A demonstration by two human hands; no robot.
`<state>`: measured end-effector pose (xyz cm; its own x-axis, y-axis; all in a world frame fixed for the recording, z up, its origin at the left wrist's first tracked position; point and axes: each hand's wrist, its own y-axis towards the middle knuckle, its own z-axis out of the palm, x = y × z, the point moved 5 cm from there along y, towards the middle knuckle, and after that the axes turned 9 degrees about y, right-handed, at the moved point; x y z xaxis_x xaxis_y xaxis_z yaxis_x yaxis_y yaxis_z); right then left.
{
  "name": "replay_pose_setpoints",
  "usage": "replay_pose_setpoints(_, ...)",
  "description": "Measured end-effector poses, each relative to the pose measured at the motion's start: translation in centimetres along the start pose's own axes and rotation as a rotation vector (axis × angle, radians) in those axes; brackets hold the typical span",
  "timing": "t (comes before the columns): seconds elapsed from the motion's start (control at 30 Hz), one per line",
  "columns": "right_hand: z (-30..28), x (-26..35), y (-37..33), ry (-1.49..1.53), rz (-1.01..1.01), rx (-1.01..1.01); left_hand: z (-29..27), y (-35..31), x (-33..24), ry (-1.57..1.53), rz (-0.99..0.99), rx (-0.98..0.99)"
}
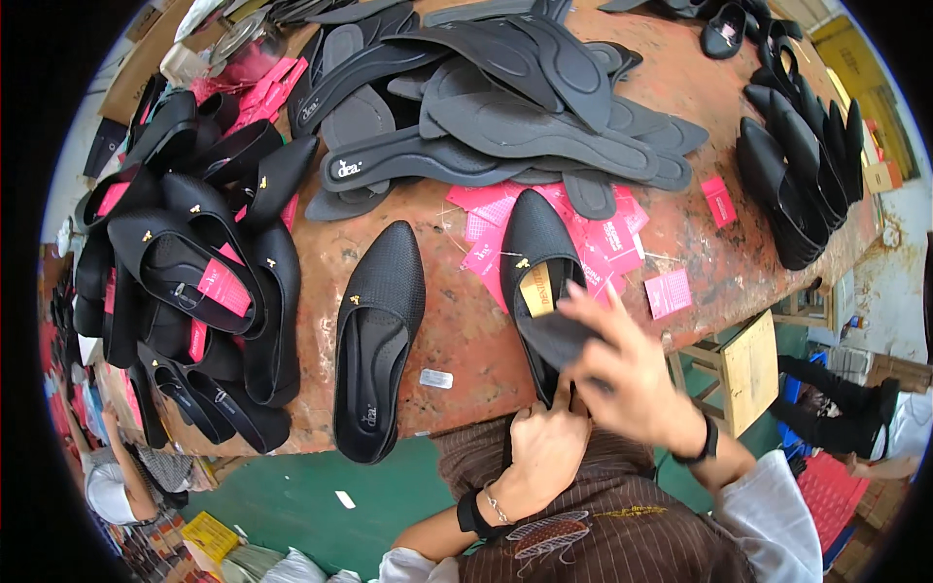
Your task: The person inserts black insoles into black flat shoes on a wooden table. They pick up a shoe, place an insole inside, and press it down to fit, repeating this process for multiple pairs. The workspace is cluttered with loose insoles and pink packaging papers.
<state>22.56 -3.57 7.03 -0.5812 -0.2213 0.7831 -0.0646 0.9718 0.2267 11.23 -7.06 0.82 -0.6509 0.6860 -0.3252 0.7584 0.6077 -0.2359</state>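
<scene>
Left hand point(546, 449) holds a black flat shoe's point(537, 262) heel; right hand point(627, 364) presses an insole point(562, 335) inside.

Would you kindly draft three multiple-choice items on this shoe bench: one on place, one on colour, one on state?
1. Where do the loose insoles lie?
A. far side of the table
B. floor
C. stool

2. What colour are the paper tags?
A. green
B. pink
C. white

3. How is the shoe under the right hand?
A. boxed
B. hanging
C. steadied at the heel by the left hand

Answers: 1 A, heaped beyond the shoes. 2 B, pink slips scattered. 3 C, the left hand touches its heel end.
</scene>
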Motion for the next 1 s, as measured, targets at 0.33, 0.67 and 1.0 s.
replay_pose_setpoints(0.33, 4.5, -5.3, 3.3, -0.422, 0.197, 0.181, -1.1, 0.7, 0.3, -0.018, 0.044, -0.086)
replay_pose_setpoints(0.67, 5.3, -6.5, 4.4, -0.635, 0.21, 0.321, -0.7, 0.7, 0.5, -0.035, 0.056, -0.073)
replay_pose_setpoints(1.0, 4.5, -3.8, 3.1, -0.566, 0.036, 0.357, -0.3, 0.6, 1.1, -0.178, 0.021, -0.114)
